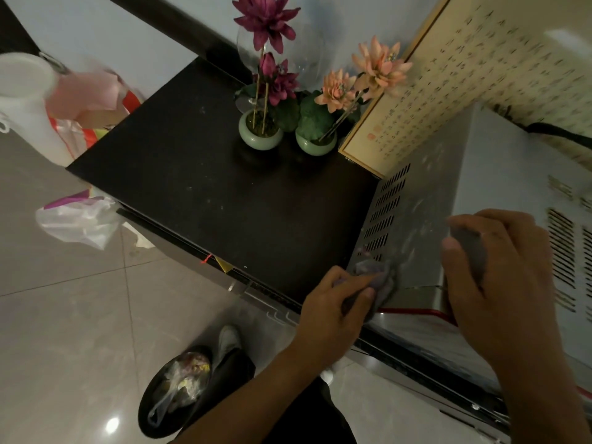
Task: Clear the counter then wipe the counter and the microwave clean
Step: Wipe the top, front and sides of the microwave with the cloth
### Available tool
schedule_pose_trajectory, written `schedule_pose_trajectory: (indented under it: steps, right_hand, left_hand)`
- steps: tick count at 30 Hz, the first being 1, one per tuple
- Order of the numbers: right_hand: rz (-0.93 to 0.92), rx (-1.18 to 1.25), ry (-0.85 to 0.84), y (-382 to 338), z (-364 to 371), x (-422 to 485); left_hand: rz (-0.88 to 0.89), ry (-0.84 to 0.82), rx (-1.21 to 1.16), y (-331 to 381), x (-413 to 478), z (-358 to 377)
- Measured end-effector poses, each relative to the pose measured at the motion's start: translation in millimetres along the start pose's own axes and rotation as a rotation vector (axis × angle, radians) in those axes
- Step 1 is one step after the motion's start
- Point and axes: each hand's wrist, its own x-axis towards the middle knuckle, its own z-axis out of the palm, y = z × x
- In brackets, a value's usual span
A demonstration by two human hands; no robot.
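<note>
The left hand (336,302) pinches a crumpled grey cloth (376,272) between thumb and curled fingers. It presses the cloth low on the vented side of the microwave (416,200), which stands at the right end of the counter (224,193). The right hand (493,283) curls over the microwave's top edge, gripping a blurred grey lump (471,251). Flower pots (260,139) stand near the counter's back edge, beside a framed scroll (480,75). A bin (145,408) sits on the floor.

microwave (499,187) on bench (224,203), right side. flower pots (260,136) at bench rear, left of microwave; glass (304,59) behind them. framed scroll (464,75) behind microwave. bin (148,395) on floor (64,315) before bench.
</note>
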Motion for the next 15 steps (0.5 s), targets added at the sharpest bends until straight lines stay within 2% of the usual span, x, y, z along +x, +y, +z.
schedule_pose_trajectory:
  steps: [4, 6, 9, 12, 15]
  right_hand:
    - [0.008, 0.003, -0.002, -0.8, -0.5, 0.0]
    - [0.001, -0.001, 0.002, -0.8, -0.6, 0.1]
    - [-0.002, 0.012, 0.008, 0.4, -0.1, -0.1]
    - [-0.007, 0.012, 0.012, 1.8, 0.8, 0.4]
    - [-0.035, -0.002, 0.027, 4.8, 2.1, 0.1]
  left_hand:
    - [-0.327, -0.030, 0.199, -44.4, -2.0, -3.2]
    - [-0.403, -0.057, 0.210, -49.2, -1.0, -4.9]
    - [-0.341, -0.011, 0.087, -27.9, -0.3, -3.0]
    - [-0.142, 0.018, -0.097, 29.6, 3.4, 2.9]
    - [0.015, -0.004, -0.147, 67.7, 8.1, 7.5]
